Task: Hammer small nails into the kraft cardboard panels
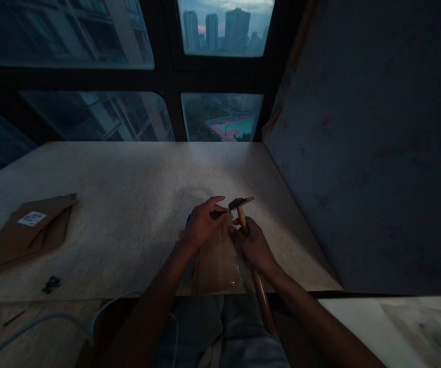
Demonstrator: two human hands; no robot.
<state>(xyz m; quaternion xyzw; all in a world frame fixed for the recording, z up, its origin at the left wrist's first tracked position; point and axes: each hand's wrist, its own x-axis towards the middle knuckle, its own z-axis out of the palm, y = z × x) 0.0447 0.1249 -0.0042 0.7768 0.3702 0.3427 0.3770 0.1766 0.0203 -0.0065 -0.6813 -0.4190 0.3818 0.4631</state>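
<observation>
My right hand [254, 246] is wrapped round the wooden handle of a small hammer [240, 204], high up near its metal head. The head hovers just right of my left fingertips. My left hand [204, 223] pinches a small dark thing, perhaps a nail, against the far end of a wooden board [217, 263]. The board lies on the pale table [136, 194] and reaches the table's near edge. Something blue peeks out behind my left hand.
A flattened brown cardboard package [28, 232] with a white label lies at the left. A small dark object [51, 283] sits near the front left edge. A white cable [90, 322] runs below the table. A wall panel [358, 153] stands on the right; windows are behind.
</observation>
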